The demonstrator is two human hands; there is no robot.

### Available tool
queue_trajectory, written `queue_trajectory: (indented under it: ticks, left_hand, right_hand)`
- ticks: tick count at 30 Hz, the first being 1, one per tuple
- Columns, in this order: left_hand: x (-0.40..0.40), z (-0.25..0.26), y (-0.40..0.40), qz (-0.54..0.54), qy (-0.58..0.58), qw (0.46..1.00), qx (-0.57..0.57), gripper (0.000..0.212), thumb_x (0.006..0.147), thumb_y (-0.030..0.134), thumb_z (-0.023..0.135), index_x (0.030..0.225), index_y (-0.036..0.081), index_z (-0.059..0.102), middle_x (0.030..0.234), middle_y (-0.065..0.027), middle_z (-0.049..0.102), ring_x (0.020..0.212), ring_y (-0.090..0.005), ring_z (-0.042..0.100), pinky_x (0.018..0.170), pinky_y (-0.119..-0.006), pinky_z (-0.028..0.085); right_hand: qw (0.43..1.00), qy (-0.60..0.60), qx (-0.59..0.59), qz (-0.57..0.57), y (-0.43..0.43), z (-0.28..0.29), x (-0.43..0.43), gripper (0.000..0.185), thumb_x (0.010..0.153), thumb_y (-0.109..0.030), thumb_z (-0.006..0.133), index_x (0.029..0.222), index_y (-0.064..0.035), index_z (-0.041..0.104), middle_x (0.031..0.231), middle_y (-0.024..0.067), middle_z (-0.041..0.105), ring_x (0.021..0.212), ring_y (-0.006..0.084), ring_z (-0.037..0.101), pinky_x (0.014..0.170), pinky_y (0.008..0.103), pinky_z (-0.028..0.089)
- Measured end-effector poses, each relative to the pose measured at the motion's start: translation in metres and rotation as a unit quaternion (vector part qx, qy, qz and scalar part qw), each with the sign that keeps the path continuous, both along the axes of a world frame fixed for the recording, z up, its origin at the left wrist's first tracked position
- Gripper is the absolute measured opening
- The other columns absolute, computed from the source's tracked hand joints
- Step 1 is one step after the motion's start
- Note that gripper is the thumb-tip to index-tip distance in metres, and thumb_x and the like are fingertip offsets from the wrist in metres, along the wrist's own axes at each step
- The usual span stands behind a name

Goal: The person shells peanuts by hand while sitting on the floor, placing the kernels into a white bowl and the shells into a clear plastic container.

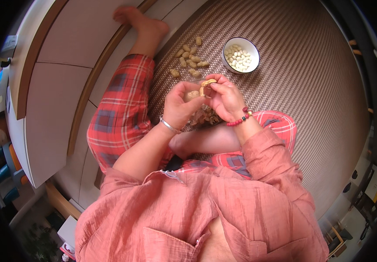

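Observation:
My left hand (182, 104) holds a peanut pod (192, 95) against its palm and touches a cracked-open peanut shell (202, 91) with its fingertips. Between the thumb and fingers of my right hand (225, 96) is a piece of that shell (209, 82). Both hands meet in front of my lap. Beneath them lies a heap of broken shells and brown skins (204, 116), partly hidden by my hands. Farther out, several unshelled peanuts (191, 59) are scattered on the woven mat. To their right stands a white bowl with a dark rim (257, 62), holding pale shelled peanuts (239, 58).
The patterned woven mat (306, 82) spreads out in front and to the right. A pale cabinet with wood trim (60, 85) runs along the left. My extended leg in red plaid trousers (123, 108) and my folded leg (208, 140) flank the shell heap.

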State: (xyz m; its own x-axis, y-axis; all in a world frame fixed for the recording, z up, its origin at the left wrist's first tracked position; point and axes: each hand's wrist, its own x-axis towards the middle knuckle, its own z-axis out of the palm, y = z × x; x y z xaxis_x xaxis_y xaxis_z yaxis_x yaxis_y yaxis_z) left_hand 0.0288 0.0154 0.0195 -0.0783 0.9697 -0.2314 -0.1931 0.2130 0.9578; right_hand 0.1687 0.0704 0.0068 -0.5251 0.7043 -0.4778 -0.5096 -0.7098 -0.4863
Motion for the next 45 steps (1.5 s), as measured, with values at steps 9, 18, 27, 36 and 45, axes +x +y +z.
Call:
queue_trajectory:
  ticks: [9, 18, 27, 36, 45]
  left_hand:
    - [0.001, 0.007, -0.001, -0.004, -0.055, 0.998, -0.023, 0.026, 0.073, 0.000, 0.061, 0.096, -0.002, 0.050, 0.090, -0.0074, 0.058, 0.070, -0.0098, 0.054, 0.059, -0.020, 0.044]
    - [-0.010, 0.008, 0.003, 0.009, -0.317, 0.939, -0.130, 0.022, 0.077, 0.003, 0.052, 0.099, 0.001, 0.050, 0.087, -0.0100, 0.058, 0.067, -0.0140, 0.056, 0.050, -0.022, 0.042]
    - [-0.013, -0.002, 0.002, 0.026, -0.365, 0.924, -0.110, 0.019, 0.078, 0.003, 0.051, 0.097, 0.002, 0.052, 0.083, -0.0077, 0.057, 0.067, -0.0129, 0.055, 0.053, -0.023, 0.042]
    - [-0.015, -0.009, 0.003, 0.054, -0.309, 0.937, -0.155, 0.017, 0.078, 0.002, 0.053, 0.095, 0.002, 0.052, 0.079, -0.0057, 0.056, 0.062, -0.0112, 0.053, 0.049, -0.022, 0.041]
    - [-0.018, -0.014, 0.002, 0.047, -0.304, 0.933, -0.188, 0.019, 0.077, -0.003, 0.052, 0.095, 0.002, 0.051, 0.076, -0.0068, 0.056, 0.062, -0.0126, 0.055, 0.048, -0.022, 0.042]
  right_hand:
    - [0.998, 0.027, -0.040, -0.031, -0.003, 0.002, -0.005, 0.016, 0.084, -0.005, 0.038, 0.098, -0.0030, 0.047, 0.085, 0.0090, 0.055, 0.074, 0.0179, 0.056, 0.062, 0.0304, 0.049]
    - [0.993, -0.108, 0.037, 0.006, -0.001, 0.011, -0.005, 0.014, 0.086, -0.010, 0.038, 0.098, -0.0059, 0.045, 0.083, 0.0068, 0.056, 0.061, 0.0107, 0.055, 0.048, 0.0223, 0.046]
    - [0.999, -0.041, 0.017, 0.007, -0.001, 0.006, -0.005, 0.013, 0.084, -0.005, 0.044, 0.097, -0.0053, 0.044, 0.087, 0.0098, 0.057, 0.066, 0.0157, 0.058, 0.058, 0.0247, 0.050]
    - [0.969, -0.197, 0.112, 0.101, 0.004, 0.006, -0.001, 0.011, 0.076, -0.001, 0.052, 0.087, -0.0038, 0.052, 0.082, 0.0037, 0.056, 0.072, 0.0114, 0.056, 0.060, 0.0223, 0.047]
    - [0.740, -0.526, 0.392, 0.147, -0.001, 0.004, -0.001, 0.018, 0.072, 0.000, 0.049, 0.089, -0.0031, 0.056, 0.076, 0.0032, 0.057, 0.071, 0.0115, 0.055, 0.066, 0.0243, 0.045]
